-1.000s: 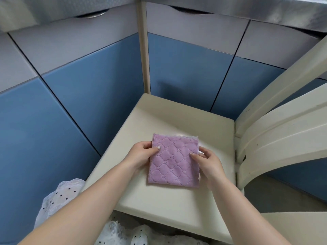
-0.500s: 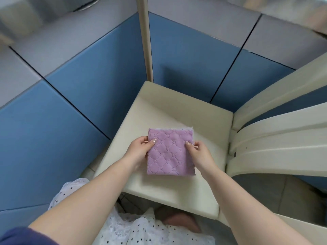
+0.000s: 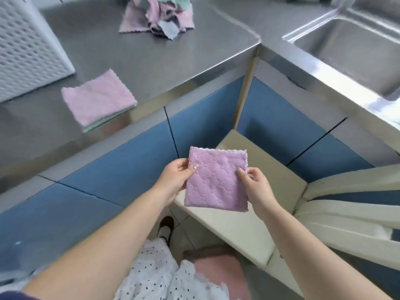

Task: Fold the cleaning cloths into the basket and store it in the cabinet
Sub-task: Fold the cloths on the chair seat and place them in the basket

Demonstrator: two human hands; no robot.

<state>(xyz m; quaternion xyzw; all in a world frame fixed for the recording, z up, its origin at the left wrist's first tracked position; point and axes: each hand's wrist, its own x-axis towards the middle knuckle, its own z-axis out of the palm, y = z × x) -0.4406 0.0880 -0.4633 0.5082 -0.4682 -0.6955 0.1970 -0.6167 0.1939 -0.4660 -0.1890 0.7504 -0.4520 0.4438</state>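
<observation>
1. I see the folded purple cloth (image 3: 216, 179) held up in the air, over the near corner of the cream chair seat (image 3: 275, 180), not touching it
2. My left hand (image 3: 175, 178) pinches the cloth's 9 o'clock edge, thumb on top near the upper corner
3. My right hand (image 3: 256, 185) pinches its 3 o'clock edge, thumb on top and fingers curled behind
4. At 10 o'clock from the cloth, a stack of folded cloths (image 3: 98, 100), pink on top with green beneath, lies on the steel counter (image 3: 173, 61) near its front edge
5. Just beyond the stack, at 10 o'clock, stands the white perforated basket (image 3: 26, 48)
6. At 12 o'clock, far back on the counter, a loose heap of unfolded cloths (image 3: 160, 18)
7. At 2 o'clock, the steel sink (image 3: 355, 46)
8. Blue cabinet doors (image 3: 121, 167) run below the counter
</observation>
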